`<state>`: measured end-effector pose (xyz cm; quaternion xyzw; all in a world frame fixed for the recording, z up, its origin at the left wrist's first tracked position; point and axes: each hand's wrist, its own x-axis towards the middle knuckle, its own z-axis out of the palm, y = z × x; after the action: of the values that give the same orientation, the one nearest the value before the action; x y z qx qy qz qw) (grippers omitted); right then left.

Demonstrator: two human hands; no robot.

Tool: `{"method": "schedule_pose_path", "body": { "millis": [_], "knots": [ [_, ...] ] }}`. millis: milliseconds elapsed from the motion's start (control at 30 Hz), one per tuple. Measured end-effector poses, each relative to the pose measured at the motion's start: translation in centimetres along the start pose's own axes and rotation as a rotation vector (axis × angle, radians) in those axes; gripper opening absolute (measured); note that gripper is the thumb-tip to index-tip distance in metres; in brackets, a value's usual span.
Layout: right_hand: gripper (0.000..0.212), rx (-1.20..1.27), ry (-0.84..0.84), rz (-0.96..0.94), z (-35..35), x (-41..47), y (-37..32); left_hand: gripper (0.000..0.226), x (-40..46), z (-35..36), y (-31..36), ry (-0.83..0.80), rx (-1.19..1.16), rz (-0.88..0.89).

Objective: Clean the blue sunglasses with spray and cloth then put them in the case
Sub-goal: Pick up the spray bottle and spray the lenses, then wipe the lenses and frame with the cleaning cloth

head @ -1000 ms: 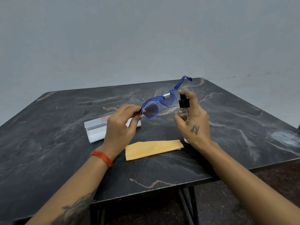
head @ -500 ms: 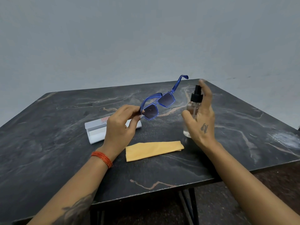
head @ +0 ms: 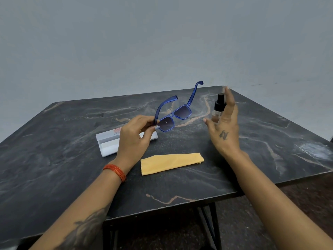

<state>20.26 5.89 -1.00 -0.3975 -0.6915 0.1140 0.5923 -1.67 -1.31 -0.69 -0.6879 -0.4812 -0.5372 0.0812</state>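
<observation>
The head view looks down on a dark marbled table set against a plain grey wall.

The left hand holds the blue sunglasses up above the table, thumb and curled fingers pinching the near corner of the frame where the temple arm meets the lens. Both temple arms are unfolded and point away toward the wall; the 2 tinted lenses face the camera.

The right hand is spread open, fingers straight and raised, thumb out to the side. It grips nothing. Just beyond its fingers stands the spray bottle — a clear body with a black pump top, upright. The fingers hide part of it, so I cannot tell whether they touch it; how much liquid is inside cannot be read either.

The white case lies on the table behind the left hand, partly covered by it. It has red print on its top, and its near side shows a long open slot; nothing can be seen inside.

The yellow cloth lies flat on the table between the 2 forearms — folded into a long strip, apart from the case and the bottle.

An orange bracelet circles the left wrist.
</observation>
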Motion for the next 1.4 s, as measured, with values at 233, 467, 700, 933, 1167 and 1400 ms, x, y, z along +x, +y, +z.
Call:
{"method": "schedule_pose_path", "body": {
  "millis": [233, 467, 700, 933, 1167, 1400],
  "knots": [
    [0.088, 0.017, -0.001, 0.102, -0.8, -0.5, -0.6, 0.017, 0.0, -0.1, 0.0, 0.010, 0.000, -0.029],
    [0.075, -0.035, 0.269, -0.112, -1.2, -0.8, -3.0, 0.016, 0.1, -0.2, 0.1, 0.039, -0.015, -0.035],
    [0.052, 0.021, 0.057, -0.414, 1.2, -3.2, -6.3, 0.016, 0.2, -0.4, 0.0, 0.054, -0.002, -0.028],
    [0.056, -0.092, -0.784, -0.238, 1.9, -3.4, -6.0, 0.014, 0.2, -0.3, -0.3, 0.045, 0.009, -0.031],
    [0.042, -0.089, -1.064, -0.140, 2.3, -2.6, -6.1, 0.016, 0.4, -0.1, -0.4, 0.032, 0.017, -0.042],
    [0.023, -0.080, -1.188, -0.082, 3.2, -1.9, -6.6, 0.016, 0.1, -0.1, -0.5, 0.027, 0.025, -0.045]
  ]
}}
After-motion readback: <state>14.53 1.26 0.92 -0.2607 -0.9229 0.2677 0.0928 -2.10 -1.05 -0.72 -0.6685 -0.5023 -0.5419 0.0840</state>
